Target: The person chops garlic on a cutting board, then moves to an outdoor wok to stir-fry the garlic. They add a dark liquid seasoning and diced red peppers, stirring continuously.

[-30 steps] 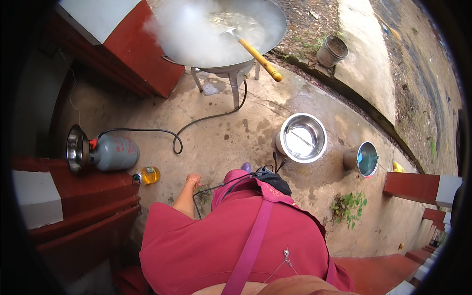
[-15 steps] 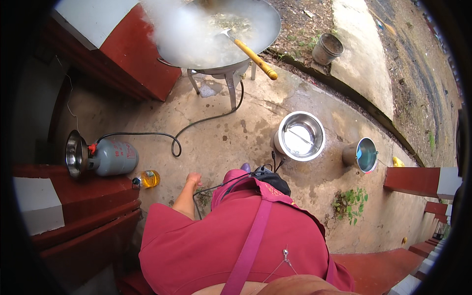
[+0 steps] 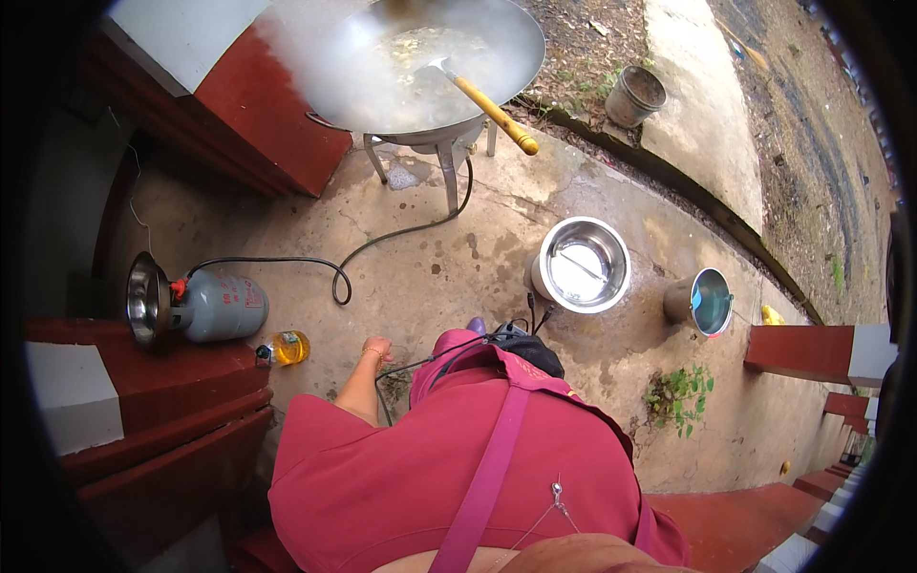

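My left hand (image 3: 378, 348) hangs low at my left side, over the concrete; its fingers are too small and turned away to make out. Nothing shows in it. The nearest thing to it is a bottle of yellow oil (image 3: 289, 348), lying apart from the hand to its left. My right hand is out of view. Ahead, a large wok (image 3: 521, 57) of steaming liquid with pale bits in it stands on a metal burner stand (image 3: 447, 172). A spatula (image 3: 492, 110) with a long yellow handle leans in the wok, its handle sticking out over the near right rim.
A black hose (image 3: 401, 226) runs across the floor from a grey gas cylinder (image 3: 227, 306) to the burner. A metal bowl (image 3: 146, 291) tilts beside the cylinder. A shiny pot (image 3: 540, 277) and a bucket (image 3: 679, 300) stand right; another bucket (image 3: 626, 107) stands beyond the gutter.
Steam over the wok has thinned and shifted, so more of the liquid shows. My left hand has stayed in place.
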`<move>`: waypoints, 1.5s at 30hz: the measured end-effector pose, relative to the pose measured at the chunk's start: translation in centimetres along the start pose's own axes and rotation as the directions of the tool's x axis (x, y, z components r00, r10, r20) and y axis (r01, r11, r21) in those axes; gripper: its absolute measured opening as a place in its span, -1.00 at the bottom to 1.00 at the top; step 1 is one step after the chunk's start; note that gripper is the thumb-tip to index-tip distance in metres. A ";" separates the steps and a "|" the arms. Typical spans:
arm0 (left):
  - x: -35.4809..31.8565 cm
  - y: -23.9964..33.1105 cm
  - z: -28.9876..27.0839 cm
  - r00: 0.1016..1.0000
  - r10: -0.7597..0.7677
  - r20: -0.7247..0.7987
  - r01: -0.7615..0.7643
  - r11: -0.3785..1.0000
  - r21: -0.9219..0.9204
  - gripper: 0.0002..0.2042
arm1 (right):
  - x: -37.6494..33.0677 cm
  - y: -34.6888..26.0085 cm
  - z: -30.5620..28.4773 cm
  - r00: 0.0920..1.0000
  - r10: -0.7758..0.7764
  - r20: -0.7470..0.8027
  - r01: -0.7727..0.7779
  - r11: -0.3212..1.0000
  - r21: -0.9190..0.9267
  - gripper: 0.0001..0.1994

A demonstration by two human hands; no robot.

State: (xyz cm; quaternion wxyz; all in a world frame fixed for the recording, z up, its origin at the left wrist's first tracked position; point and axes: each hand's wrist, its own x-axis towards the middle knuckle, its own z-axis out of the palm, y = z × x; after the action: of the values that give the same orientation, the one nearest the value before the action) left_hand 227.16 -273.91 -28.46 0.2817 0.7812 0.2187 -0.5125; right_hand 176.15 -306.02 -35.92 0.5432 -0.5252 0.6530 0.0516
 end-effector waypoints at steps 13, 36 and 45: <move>0.0 -0.4 0.1 1.000 -0.002 0.013 0.002 1.000 -0.002 -0.67 | 0.3 0.7 0.3 0.999 0.013 -0.034 -0.010 0.996 0.089 -0.87; 2.1 6.0 2.1 0.990 -0.046 0.131 0.032 0.994 0.109 -0.79 | -5.4 -7.1 -1.2 0.980 -0.023 -0.197 -0.031 0.964 -0.264 -0.80; 1.0 23.1 20.3 0.909 0.245 0.338 -0.397 0.758 0.518 -0.75 | -16.1 -6.4 -5.8 0.760 0.358 -0.543 -0.400 0.916 0.044 -0.74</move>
State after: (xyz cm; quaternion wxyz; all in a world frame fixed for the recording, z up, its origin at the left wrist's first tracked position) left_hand 228.37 -304.59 -30.78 0.1417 0.7842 -0.1220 -0.5916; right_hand 174.82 -302.44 -18.08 0.2955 -0.3951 0.8691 0.0345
